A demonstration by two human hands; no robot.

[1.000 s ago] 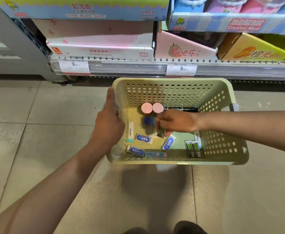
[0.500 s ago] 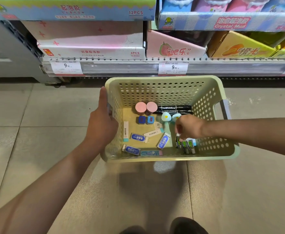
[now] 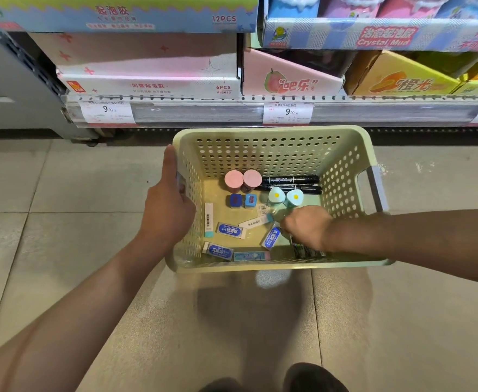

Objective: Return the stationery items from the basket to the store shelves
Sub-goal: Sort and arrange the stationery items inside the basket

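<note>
A pale green perforated plastic basket [image 3: 271, 154] is held above a tiled floor [image 3: 62, 193], in front of a low store shelf [image 3: 204, 111] with white price tags reading 9.90. The left hand [image 3: 167, 210] grips the basket's left wall, thumb laid along the outside of the rim and fingers curled over the edge.

On the basket's bottom, two round pink-lidded tubs [image 3: 243, 179] stand side by side at the far end, touching two black permanent markers [image 3: 291, 184] that lie across behind them. Nearer sit two small blue sharpeners [image 3: 243, 200] and two pale blue rounded caps with yellow dots [image 3: 286, 197]. Several white erasers in blue sleeves [image 3: 230, 230] lie scattered flat toward the near wall, with a long pastel eraser [image 3: 251, 256] against it.

The right hand [image 3: 307, 227] reaches down into the right part of the basket, fingers bunched downward over a dark green packet [image 3: 307, 251]; whether they pinch anything cannot be told.
</note>
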